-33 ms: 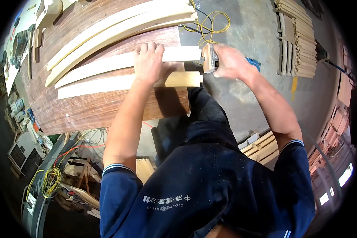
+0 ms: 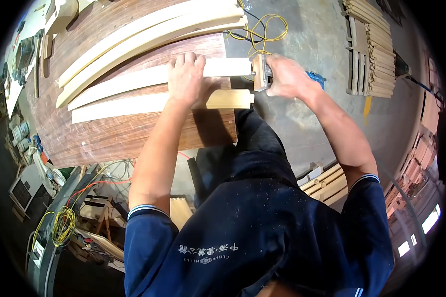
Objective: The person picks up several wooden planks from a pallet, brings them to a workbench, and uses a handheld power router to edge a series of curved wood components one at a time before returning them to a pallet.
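Note:
My left hand (image 2: 186, 76) rests across a pale, slightly curved wooden piece (image 2: 129, 81) on the table, fingers folded over its far edge. My right hand (image 2: 288, 76) grips what looks like a trim router, with a wooden base plate (image 2: 259, 73) facing the piece's right end. A small metal bit shows between plate and wood; I cannot tell whether it touches. Most of the tool's body is hidden by the hand. Nearer to me lies a second wooden piece (image 2: 228, 99) with a short tenon at its right end, overhanging the table edge.
More curved wooden pieces (image 2: 148, 44) lie at the table's far side. A yellow cable (image 2: 277, 18) loops beyond the brown table (image 2: 109, 138). Stacked wooden parts (image 2: 376, 54) stand on the floor at far right. Coiled yellow hose (image 2: 64, 225) hangs at lower left.

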A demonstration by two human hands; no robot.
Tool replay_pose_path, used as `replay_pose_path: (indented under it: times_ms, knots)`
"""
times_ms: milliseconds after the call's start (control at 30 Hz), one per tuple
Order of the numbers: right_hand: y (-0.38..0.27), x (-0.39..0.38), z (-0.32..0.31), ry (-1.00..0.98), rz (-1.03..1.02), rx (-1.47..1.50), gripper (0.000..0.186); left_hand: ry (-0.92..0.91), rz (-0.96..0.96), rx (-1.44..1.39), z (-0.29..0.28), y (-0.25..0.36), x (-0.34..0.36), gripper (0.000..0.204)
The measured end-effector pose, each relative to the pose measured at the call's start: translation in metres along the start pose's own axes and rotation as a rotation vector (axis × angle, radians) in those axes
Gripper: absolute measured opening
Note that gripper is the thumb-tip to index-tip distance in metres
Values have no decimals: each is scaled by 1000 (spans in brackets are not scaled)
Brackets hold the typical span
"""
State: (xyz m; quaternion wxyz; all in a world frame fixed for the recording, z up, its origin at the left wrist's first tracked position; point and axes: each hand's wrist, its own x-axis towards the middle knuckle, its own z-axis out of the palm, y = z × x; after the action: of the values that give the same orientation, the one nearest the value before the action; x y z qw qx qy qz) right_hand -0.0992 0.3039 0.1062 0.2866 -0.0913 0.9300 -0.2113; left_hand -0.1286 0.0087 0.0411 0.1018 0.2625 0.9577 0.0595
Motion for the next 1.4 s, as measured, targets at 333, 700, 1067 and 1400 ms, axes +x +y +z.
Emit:
replay_pose_path:
  times_ms: [333,700,1067,1400]
  knots:
    - [-14,15,-7,-65,4,-59,45,51,15,-55,4,-5,0,70]
    - [-16,25,-9,-154,72,-160,51,70,32,-42,2,-4,2,66]
    - [-6,42,-15,-164,86,-66,52,91,30,-99,6,-5,1,56]
    - [13,66,-13,-173,31,-101,49,126,27,-133,7,-4,0,53]
